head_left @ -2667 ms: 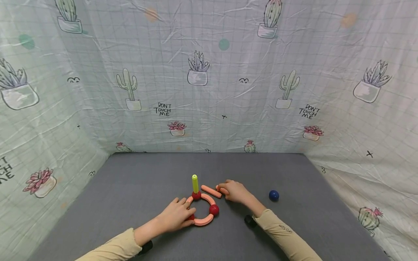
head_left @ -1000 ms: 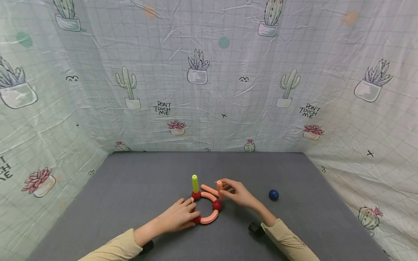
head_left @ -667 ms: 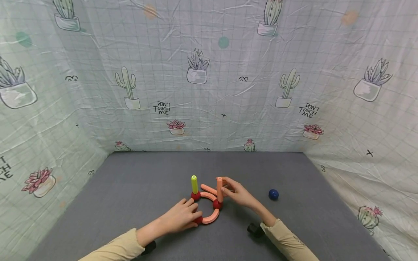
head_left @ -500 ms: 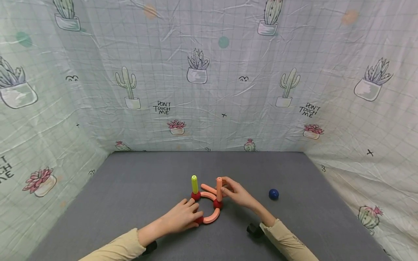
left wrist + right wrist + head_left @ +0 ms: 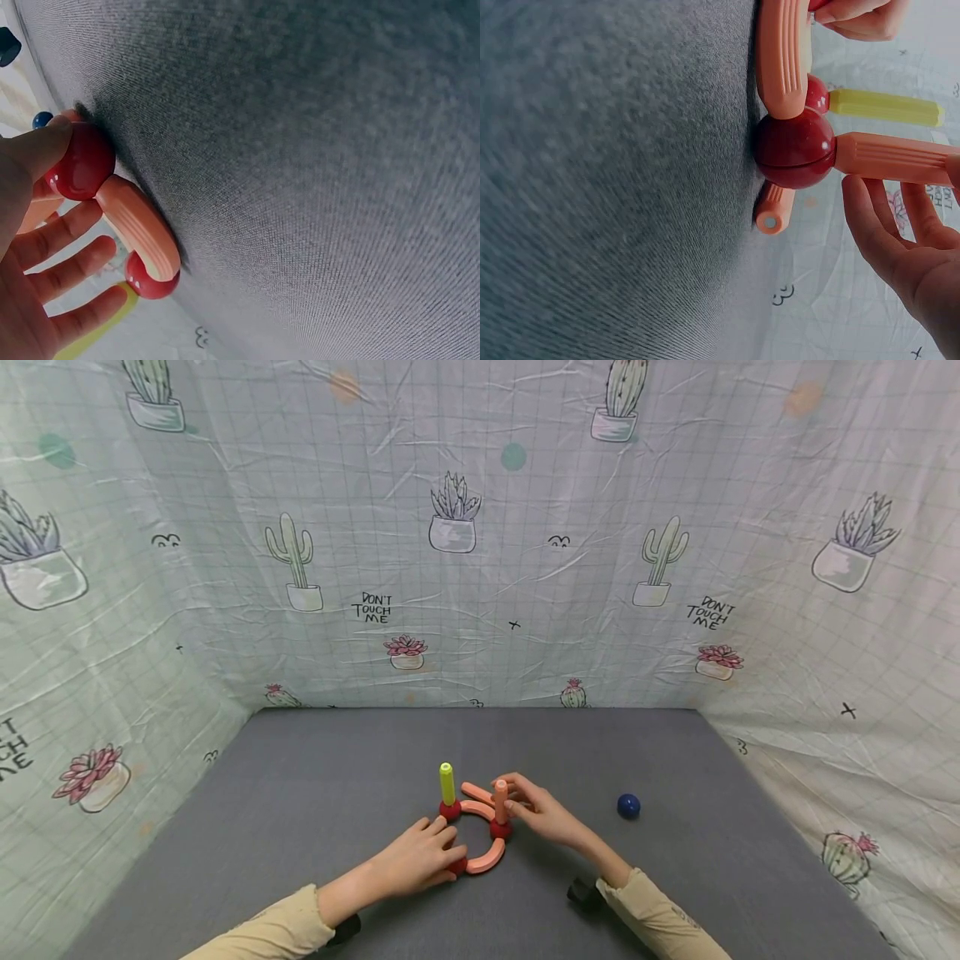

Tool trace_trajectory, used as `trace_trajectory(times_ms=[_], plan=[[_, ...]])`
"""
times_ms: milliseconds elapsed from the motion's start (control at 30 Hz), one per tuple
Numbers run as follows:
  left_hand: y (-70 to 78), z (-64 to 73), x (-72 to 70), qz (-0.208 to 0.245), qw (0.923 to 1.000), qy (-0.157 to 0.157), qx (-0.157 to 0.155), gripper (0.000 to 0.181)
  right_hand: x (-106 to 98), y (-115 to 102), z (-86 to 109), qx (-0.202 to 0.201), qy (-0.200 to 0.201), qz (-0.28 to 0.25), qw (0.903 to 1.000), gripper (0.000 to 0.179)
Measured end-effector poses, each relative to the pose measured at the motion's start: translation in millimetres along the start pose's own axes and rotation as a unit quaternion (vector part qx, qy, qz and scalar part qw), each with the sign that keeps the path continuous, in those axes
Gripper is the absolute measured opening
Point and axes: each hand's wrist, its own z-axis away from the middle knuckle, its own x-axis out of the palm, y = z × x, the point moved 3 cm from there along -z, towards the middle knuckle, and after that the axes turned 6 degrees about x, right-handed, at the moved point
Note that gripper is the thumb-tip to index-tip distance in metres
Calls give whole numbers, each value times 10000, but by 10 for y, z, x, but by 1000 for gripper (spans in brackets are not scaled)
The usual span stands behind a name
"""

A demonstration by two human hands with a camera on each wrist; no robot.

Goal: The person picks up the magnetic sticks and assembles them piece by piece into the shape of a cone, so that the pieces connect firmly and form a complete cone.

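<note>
A ring of curved orange rods [image 5: 486, 858] and red balls lies flat on the grey table. My left hand [image 5: 416, 860] pinches the ring's near-left red ball [image 5: 84, 161], thumb on one side, fingertips by the neighbouring curved rod [image 5: 141, 225]. With thumb and fingers my right hand [image 5: 546, 812] holds a straight orange rod [image 5: 889, 157] upright on the right red ball [image 5: 795, 150]; the rod's lower end meets the ball. Out of the far red ball [image 5: 450, 811] a yellow-green rod [image 5: 447, 785] stands upright. The left part of the ring is hidden under my left hand.
Another straight orange rod [image 5: 476, 792] lies on the table [image 5: 337, 777] just behind the ring, partly hidden by my right hand. Farther right rests a blue ball [image 5: 628, 806]. A cactus-print curtain [image 5: 480, 585] closes off the back and sides.
My right hand has picked up the orange rod, turned it upright, brought it onto the right red ball, and lowered slightly. The ring has shifted a little right with my left hand.
</note>
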Motion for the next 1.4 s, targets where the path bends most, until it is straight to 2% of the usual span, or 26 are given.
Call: trace_trajectory(times_ms=[133, 300, 467, 567, 733, 833, 967, 1100, 1267, 1400], plan=[[-34, 27, 5, 304, 9995, -7, -83, 28, -6, -128, 54, -25, 31, 66, 10000, 32], [-176, 81, -7, 701, 9964, 139, -466, 29, -10, -151, 93, 213, -68, 5, 9997, 37], [-415, 156, 24, 788, 9903, 366, -1085, 19, -1, 112, 77, 477, 24, -78, 9988, 42], [-529, 181, 94, 814, 9846, 417, -1489, 22, 0, 199, 93, 581, 159, 201, 9980, 40], [-630, 172, 223, 928, 9774, 120, -1895, 37, 15, 214, 156, 742, 96, 328, 9967, 40], [-668, 151, 277, 1180, 9709, -96, -2082, 46, 36, 226, 190, 1015, -96, -68, 9948, 42], [-704, 108, 323, 1519, 9603, -229, -2327, 50, 68, 224, 226, 1338, -232, -637, 9887, 44], [-708, 75, 375, 1712, 9547, -282, -2418, 45, 103, 226, 233, 1470, -251, -1059, 9831, 44], [-691, 74, 423, 1439, 9621, -262, -2302, 34, 138, 213, 220, 1512, -309, -1247, 9801, 43], [-705, 126, 441, 1310, 9618, -260, -2390, 31, 159, 204, 184, 1500, -288, -1171, 9813, 43]])
